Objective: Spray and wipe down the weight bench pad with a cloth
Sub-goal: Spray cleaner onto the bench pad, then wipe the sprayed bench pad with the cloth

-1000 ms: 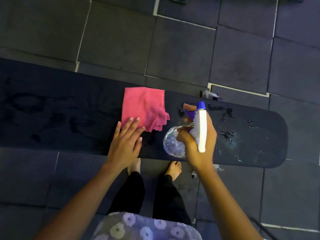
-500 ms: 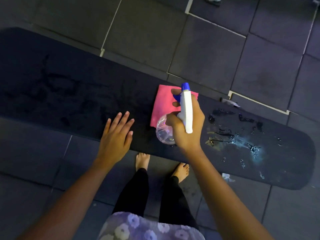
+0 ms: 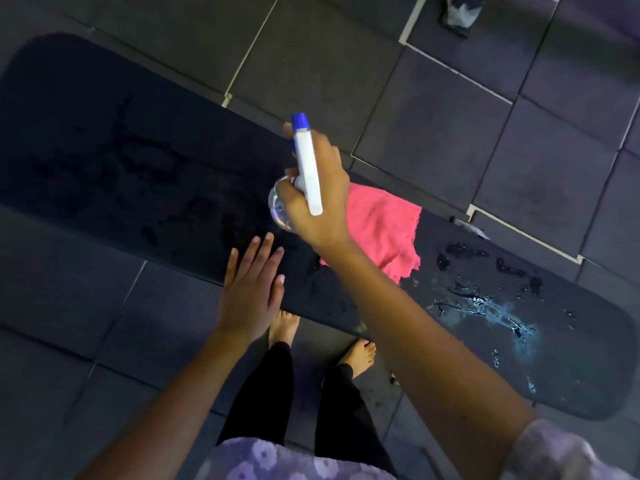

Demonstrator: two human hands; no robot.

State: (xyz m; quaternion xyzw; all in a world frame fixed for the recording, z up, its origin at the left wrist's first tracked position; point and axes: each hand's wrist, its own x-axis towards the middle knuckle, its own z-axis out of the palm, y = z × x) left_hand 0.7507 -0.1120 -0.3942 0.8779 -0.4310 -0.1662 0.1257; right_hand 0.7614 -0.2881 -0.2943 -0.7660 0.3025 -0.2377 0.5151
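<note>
The long black bench pad (image 3: 145,174) runs from upper left to lower right, with wet streaks and droplets on its right end. A pink cloth (image 3: 384,233) lies loose on the pad near the middle. My right hand (image 3: 318,199) grips a spray bottle (image 3: 306,164) with a white head, a blue nozzle and a clear body, held above the pad just left of the cloth, nozzle pointing away from me. My left hand (image 3: 251,289) is flat with fingers apart at the pad's near edge, holding nothing.
Dark rubber floor tiles (image 3: 519,133) with pale seams surround the bench. My bare feet (image 3: 356,353) stand right at the near side of the pad. A small dark and white object (image 3: 459,12) lies on the floor at the top right.
My left hand has come off the cloth to the pad's near edge. My right hand has carried the bottle left, past the cloth, toward the pad's left part.
</note>
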